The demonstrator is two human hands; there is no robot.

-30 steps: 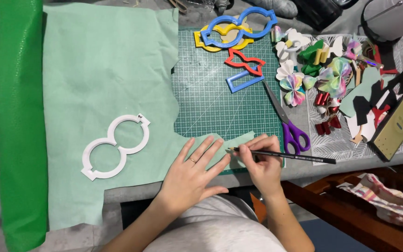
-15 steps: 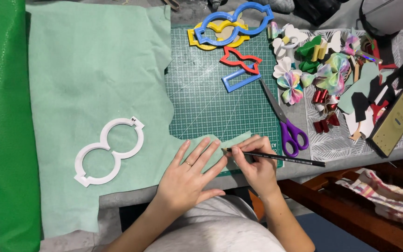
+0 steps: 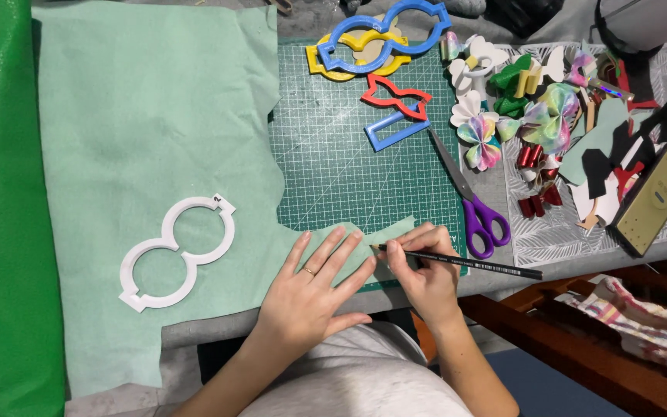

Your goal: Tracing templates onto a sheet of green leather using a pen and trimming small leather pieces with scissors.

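1. A grey worktable (image 3: 503,266) carries a green gridded cutting mat (image 3: 349,162), the landmark for all that follows.
2. A large sheet of mint-green fabric (image 3: 140,139) lies left of the mat, and a strip of it runs along the mat's near edge.
3. The left hand (image 3: 310,289) lies flat on that strip at the mat's near-left corner, fingers spread, a ring on one of them.
4. The right hand (image 3: 422,274) sits at the mat's near edge, its fingers pinching a black pencil (image 3: 465,264); the tip meets the fabric beside the left fingertips.
5. A white double-ring template (image 3: 175,251) rests on the fabric, left of the mat.
6. Purple-handled scissors (image 3: 476,212) lie along the mat's right edge.
7. Blue, yellow and red templates (image 3: 384,46) crowd the mat's far side.
8. Finished bows (image 3: 519,108) lie right of the mat.
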